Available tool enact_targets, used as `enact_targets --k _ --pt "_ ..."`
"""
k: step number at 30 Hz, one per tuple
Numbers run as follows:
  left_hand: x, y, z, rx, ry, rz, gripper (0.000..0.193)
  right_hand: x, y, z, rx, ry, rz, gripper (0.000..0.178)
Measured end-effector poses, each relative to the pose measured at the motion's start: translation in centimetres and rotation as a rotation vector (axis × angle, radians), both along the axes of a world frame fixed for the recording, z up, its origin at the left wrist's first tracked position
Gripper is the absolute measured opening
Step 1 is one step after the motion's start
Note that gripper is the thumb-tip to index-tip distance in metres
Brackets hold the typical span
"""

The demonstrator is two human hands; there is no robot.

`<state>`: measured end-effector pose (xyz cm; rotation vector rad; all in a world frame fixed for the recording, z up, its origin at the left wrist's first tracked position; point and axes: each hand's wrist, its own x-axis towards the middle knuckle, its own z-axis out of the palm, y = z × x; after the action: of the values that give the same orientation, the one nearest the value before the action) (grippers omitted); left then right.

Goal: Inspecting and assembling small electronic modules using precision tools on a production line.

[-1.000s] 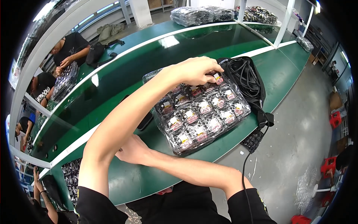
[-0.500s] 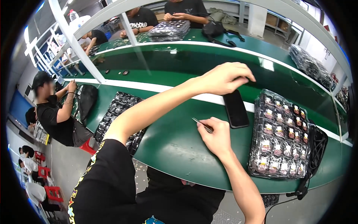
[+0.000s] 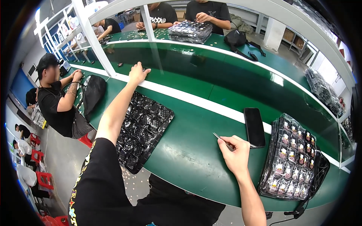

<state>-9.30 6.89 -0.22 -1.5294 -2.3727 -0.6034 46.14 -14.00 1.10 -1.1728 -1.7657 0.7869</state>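
My left hand [image 3: 138, 74] reaches out over the green recessed channel [image 3: 177, 73] beyond the white strip, with the fingers and thumb apart. A small dark piece [image 3: 144, 69] shows between its thumb and forefinger; whether they touch it is hard to see. Above the near green worktop [image 3: 188, 150], my right hand [image 3: 235, 152] is closed on metal tweezers [image 3: 227, 145], their tips pointing up and left. A black phone [image 3: 254, 127] lies just beyond that hand. Under my left forearm is a black moulded tray [image 3: 145, 130] with rows of pockets.
At right stand stacked clear trays [image 3: 288, 162] of small parts, with a coiled black cable [image 3: 320, 169] beside them. Another small dark part [image 3: 120, 64] lies in the channel. White frame posts [image 3: 94, 37] rise on the left. A co-worker [image 3: 56, 94] sits left beside a black bag [image 3: 93, 94]; others sit opposite.
My left hand has swung from above the phone far to the left, its fingers spreading. My right hand keeps the tweezers. The view has shifted, showing more of the black tray.
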Motion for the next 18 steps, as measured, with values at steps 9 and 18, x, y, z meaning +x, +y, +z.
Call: enact_targets --k 9,18 --pt "3.1 -0.5 0.6 0.105 -0.080 -0.316 0.058 -0.1 0.3 -0.3 -0.049 0.135 -0.035 0.015" --pt "27.8 -10.7 2.1 -0.235 -0.405 -1.375 0.085 0.7 0.5 -0.9 -0.086 0.397 -0.184 0.016"
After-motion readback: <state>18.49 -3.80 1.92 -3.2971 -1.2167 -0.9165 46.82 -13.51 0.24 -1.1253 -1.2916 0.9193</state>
